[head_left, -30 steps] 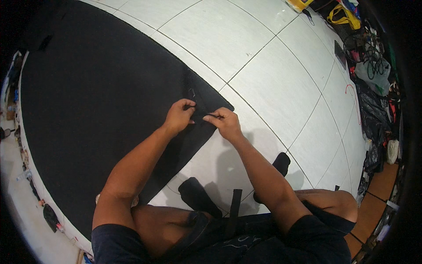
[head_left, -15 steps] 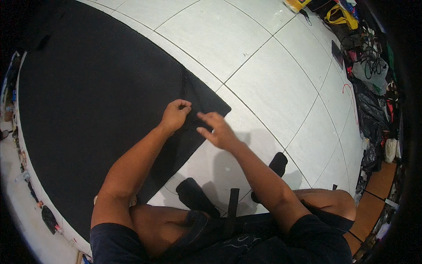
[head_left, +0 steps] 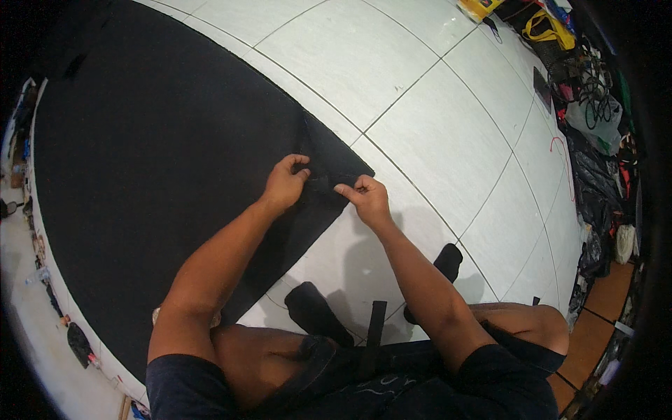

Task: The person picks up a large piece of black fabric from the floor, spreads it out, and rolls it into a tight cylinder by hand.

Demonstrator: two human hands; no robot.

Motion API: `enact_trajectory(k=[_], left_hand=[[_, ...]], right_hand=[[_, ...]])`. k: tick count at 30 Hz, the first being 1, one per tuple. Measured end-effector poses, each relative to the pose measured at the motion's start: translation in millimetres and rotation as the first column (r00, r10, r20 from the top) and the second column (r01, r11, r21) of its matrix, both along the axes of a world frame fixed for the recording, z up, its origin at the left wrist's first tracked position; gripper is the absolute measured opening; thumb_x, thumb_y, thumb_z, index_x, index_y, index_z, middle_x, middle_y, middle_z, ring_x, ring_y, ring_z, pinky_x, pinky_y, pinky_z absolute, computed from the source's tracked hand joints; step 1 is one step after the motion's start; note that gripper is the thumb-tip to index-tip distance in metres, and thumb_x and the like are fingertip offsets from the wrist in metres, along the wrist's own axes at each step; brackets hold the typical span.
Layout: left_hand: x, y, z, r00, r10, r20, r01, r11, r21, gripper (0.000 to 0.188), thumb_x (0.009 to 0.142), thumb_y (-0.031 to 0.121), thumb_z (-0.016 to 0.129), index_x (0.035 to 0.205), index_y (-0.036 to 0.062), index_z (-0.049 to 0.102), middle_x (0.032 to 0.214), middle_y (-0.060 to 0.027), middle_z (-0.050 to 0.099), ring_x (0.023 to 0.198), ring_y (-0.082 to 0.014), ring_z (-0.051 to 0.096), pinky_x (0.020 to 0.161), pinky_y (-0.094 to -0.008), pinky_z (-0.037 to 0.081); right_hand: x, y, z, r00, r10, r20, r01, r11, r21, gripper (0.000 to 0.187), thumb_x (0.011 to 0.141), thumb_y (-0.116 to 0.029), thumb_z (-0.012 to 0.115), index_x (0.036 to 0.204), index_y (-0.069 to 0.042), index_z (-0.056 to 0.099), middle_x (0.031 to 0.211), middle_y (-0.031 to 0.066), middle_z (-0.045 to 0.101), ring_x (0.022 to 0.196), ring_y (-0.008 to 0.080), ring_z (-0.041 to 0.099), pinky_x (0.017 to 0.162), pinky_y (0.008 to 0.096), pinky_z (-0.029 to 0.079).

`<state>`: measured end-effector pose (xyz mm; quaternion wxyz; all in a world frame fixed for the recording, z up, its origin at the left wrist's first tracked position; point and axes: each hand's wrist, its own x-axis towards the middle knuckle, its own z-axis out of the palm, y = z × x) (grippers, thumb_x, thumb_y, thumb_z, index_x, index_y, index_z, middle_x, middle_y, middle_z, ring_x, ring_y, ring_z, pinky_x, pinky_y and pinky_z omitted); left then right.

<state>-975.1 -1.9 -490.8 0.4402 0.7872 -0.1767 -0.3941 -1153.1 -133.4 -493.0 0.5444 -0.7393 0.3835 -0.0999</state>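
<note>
A large black fabric sheet [head_left: 154,154] is spread on the white tiled floor. Near its pointed right corner, a narrow black strip [head_left: 323,182] runs between my two hands; black on black, its outline is hard to make out. My left hand [head_left: 285,185] is over the sheet, thumb and fingers closed on the left end of the strip. My right hand [head_left: 369,203] is beside the corner, thumb and bent fingers pinching the strip's right end. A dark crease or seam line crosses the sheet just beyond the hands.
My black-socked foot [head_left: 316,313] rests on the tiles [head_left: 420,147] by the sheet's near edge, the other foot farther right. Along the right side lie plastic bags [head_left: 593,122], coiled cords and a yellow-handled bag [head_left: 549,29]. A pale ledge with small clutter borders the left.
My right hand has closed its fingers at the strip, having been apart and blurred over the corner. The left hand stays in about the same spot. The view has shifted slightly.
</note>
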Motion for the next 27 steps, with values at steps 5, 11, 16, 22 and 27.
enact_trajectory(k=[5,11,16,22,27], left_hand=[[-1,-1,9,0.999,-0.038,0.025,0.038,0.999,-0.009,0.022,0.087,0.01,0.063,0.108,0.0008,0.066,0.106,-0.0127,0.067,0.099,-0.0211,0.062,0.087,-0.0301,0.047],[2,1,2,0.999,-0.013,0.036,0.015,0.999,-0.039,0.02,0.087,0.009,0.063,0.105,0.0003,0.067,0.102,-0.0116,0.068,0.096,-0.0197,0.063,0.084,-0.0289,0.047],[0,0,9,1.0,-0.007,0.017,0.008,0.998,-0.061,0.021,0.088,0.01,0.063,0.106,0.0005,0.067,0.101,-0.0123,0.068,0.096,-0.0199,0.063,0.084,-0.0291,0.047],[4,8,6,0.999,-0.011,-0.048,0.01,1.0,-0.002,0.024,0.089,0.008,0.061,0.111,-0.0018,0.063,0.102,-0.013,0.067,0.098,-0.0201,0.062,0.088,-0.0292,0.047],[4,1,12,1.0,-0.016,-0.022,0.015,0.998,-0.057,0.023,0.089,0.008,0.062,0.11,-0.0024,0.064,0.104,-0.0125,0.067,0.097,-0.0189,0.063,0.088,-0.0287,0.047]], right_hand=[[-6,-11,10,0.967,-0.177,-0.183,0.162,0.982,-0.096,0.035,0.082,-0.033,0.074,0.076,0.0,0.063,0.072,0.0113,0.058,0.068,0.0224,0.055,0.062,0.036,0.043],[4,21,30,0.887,0.412,0.21,-0.278,0.838,-0.469,0.033,0.083,-0.02,0.071,0.109,-0.002,0.063,0.101,0.0146,0.057,0.088,0.0268,0.056,0.08,0.0362,0.047],[8,29,12,0.945,0.246,0.215,-0.16,0.922,-0.353,0.021,0.079,-0.02,0.075,0.083,-0.002,0.065,0.077,0.0095,0.057,0.07,0.0265,0.057,0.066,0.0371,0.047],[7,2,10,0.996,0.078,0.036,-0.072,0.987,-0.145,0.043,0.075,-0.031,0.081,0.064,-0.001,0.052,0.064,0.0065,0.047,0.056,0.0182,0.044,0.053,0.0347,0.039],[-6,-11,4,0.981,-0.188,-0.042,0.186,0.981,-0.052,0.051,0.079,-0.035,0.078,0.056,-0.004,0.044,0.06,-0.001,0.041,0.058,0.0095,0.035,0.05,0.03,0.032]])
